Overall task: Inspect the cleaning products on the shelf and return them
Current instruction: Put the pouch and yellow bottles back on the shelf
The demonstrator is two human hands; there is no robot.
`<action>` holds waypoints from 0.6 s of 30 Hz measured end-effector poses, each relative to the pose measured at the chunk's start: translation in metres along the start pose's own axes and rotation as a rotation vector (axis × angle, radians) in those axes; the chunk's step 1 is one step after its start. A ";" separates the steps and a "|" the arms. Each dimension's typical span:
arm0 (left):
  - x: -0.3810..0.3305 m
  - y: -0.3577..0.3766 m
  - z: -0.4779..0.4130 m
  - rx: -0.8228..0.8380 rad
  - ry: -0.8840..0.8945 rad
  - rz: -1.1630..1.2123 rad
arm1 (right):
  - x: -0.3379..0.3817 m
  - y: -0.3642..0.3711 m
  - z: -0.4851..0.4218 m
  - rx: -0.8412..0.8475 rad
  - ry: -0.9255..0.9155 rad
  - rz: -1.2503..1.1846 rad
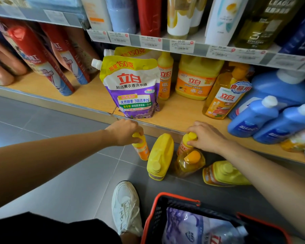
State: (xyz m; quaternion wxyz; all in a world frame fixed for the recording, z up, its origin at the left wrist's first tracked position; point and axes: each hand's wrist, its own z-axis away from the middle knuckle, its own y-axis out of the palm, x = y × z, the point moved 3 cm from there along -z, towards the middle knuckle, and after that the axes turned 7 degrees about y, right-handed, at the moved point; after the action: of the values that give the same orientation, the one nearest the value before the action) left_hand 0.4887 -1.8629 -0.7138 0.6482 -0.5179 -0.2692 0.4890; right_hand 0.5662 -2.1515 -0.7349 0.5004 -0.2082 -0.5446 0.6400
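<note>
Several yellow dish-soap bottles stand on the grey floor below the wooden shelf (181, 118). My left hand (124, 132) grips the cap of a slim yellow bottle (142, 150) at the left of the group. My right hand (205, 136) grips the yellow cap of a second slim bottle (184, 147). Between them stands a yellow jug (159, 155). In front of the right bottle is a clear orange-capped bottle (189, 162), and a second yellow jug (224, 174) stands at the right. On the shelf stand a purple refill pouch (132, 88), yellow bottles (195, 78) and blue bottles (269, 117).
A red and black basket (158, 213) at the bottom holds a purple pouch (185, 228). My white shoe (126, 206) stands left of it. Red spray cans (33, 55) lean on the shelf's left part. An upper shelf with price tags (181, 44) carries tall bottles.
</note>
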 end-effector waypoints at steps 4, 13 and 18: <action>-0.010 0.000 0.001 0.075 0.111 -0.054 | -0.003 -0.001 0.004 -0.040 -0.024 -0.095; -0.013 -0.024 0.003 -0.011 0.101 0.047 | 0.004 -0.063 0.027 -0.356 -0.117 -0.407; -0.017 -0.077 0.005 -0.151 0.094 0.196 | 0.026 -0.116 0.029 -0.597 -0.167 -0.570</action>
State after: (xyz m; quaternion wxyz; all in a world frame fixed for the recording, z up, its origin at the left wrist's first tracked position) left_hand 0.5054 -1.8753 -0.6372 0.5685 -0.6112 -0.2226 0.5036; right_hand 0.5796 -2.1542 -0.6136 0.5292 -0.1324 -0.7807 0.3049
